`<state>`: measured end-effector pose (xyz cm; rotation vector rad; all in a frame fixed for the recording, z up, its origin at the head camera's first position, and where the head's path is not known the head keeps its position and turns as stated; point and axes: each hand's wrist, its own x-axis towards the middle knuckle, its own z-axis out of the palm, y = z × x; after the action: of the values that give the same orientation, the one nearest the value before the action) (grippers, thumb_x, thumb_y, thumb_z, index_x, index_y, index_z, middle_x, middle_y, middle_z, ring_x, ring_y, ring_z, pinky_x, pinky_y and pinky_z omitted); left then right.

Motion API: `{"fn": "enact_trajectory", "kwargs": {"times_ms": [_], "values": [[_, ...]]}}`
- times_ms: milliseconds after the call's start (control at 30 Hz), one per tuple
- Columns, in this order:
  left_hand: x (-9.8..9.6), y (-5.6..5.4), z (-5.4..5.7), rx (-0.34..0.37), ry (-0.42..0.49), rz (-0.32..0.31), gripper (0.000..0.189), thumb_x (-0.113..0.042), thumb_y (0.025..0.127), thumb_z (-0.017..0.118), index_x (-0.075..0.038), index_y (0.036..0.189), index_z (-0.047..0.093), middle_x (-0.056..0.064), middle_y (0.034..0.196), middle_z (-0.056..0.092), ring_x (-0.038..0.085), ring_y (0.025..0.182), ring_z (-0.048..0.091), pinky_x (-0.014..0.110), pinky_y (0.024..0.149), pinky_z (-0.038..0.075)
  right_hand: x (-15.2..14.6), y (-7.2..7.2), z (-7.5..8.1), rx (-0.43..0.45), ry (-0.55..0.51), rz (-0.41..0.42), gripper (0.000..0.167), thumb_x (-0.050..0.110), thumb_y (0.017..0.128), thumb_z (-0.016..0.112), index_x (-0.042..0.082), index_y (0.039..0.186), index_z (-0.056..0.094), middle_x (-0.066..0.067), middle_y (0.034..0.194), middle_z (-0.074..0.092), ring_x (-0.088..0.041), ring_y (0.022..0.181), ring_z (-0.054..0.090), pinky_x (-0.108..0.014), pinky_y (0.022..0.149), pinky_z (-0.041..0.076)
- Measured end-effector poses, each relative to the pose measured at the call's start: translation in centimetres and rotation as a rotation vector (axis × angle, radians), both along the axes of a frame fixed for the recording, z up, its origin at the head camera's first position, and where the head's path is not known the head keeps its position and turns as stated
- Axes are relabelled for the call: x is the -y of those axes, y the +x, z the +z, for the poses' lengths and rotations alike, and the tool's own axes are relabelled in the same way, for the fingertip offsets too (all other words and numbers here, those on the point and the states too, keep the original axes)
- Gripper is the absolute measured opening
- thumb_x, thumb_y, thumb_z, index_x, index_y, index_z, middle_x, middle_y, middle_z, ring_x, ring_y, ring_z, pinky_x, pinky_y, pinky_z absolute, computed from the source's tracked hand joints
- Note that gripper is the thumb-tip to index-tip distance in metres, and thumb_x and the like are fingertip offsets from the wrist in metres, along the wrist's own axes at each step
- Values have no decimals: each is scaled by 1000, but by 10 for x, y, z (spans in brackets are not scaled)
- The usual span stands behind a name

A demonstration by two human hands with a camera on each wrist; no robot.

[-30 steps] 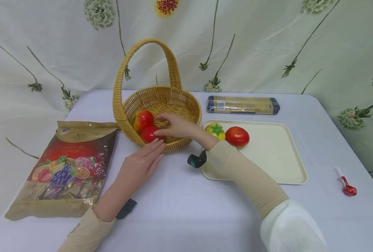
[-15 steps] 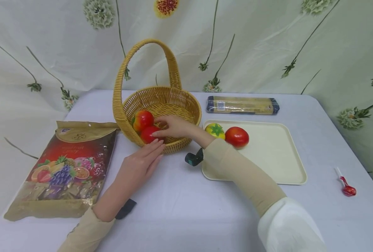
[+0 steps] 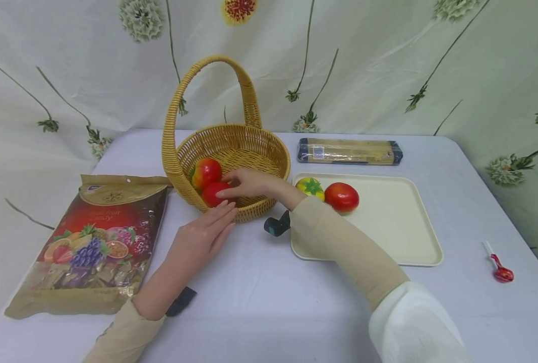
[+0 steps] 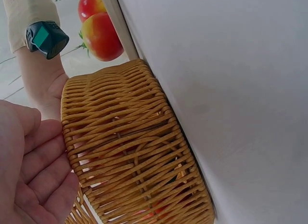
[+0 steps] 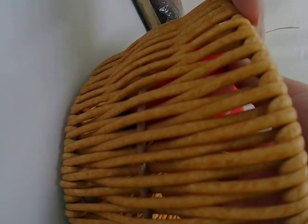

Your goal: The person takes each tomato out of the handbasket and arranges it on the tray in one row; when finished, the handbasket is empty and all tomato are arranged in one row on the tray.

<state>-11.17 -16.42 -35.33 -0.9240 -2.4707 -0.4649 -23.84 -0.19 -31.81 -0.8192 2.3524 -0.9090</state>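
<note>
One fruit point(image 3: 211, 193): red, glossy | right hand point(image 3: 248, 183) grips it | left hand point(image 3: 199, 237) loose, touching basket point(image 3: 257, 208)

wicker basket point(image 3: 269, 146) (rough, ridged), glossy smooth fruit point(image 3: 212, 194)

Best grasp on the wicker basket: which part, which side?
Probably the top of the arched handle, taken from above: it is slim and rises high over the wicker basket, while the left hand is at the front rim and the right hand reaches inside.
</note>
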Motion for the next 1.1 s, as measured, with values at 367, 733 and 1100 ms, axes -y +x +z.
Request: {"fn": "enact_trajectory", "kwargs": {"times_ms": [367, 733, 1100], "values": [[0, 1, 1, -6, 1, -7, 51, -9, 75, 78, 0, 122, 62, 12, 125, 58, 25, 117, 52, 43, 85, 49, 2, -1, 2, 40, 23, 0, 61, 41, 86, 65, 7, 135, 50, -3, 123, 57, -15, 108, 49, -29, 90, 44], [0, 0, -2, -22, 8, -15, 51, -9, 74, 78, 0, 122, 62, 12, 124, 58, 24, 117, 52, 43, 84, 50, -1, -1, 0, 62, -12, -49, 61, 40, 86, 66, 4, 132, 51, -5, 122, 57, -15, 107, 50, -29, 92, 43], [-1, 2, 2, 3, 1, -4, 49, -9, 76, 76, 0, 123, 61, 12, 125, 58, 24, 119, 51, 43, 87, 48, -9, -3, 10, 23, -11, -65, 65, 43, 84, 66, 7, 136, 47, -6, 129, 53, -17, 114, 48, -32, 95, 43]]}}
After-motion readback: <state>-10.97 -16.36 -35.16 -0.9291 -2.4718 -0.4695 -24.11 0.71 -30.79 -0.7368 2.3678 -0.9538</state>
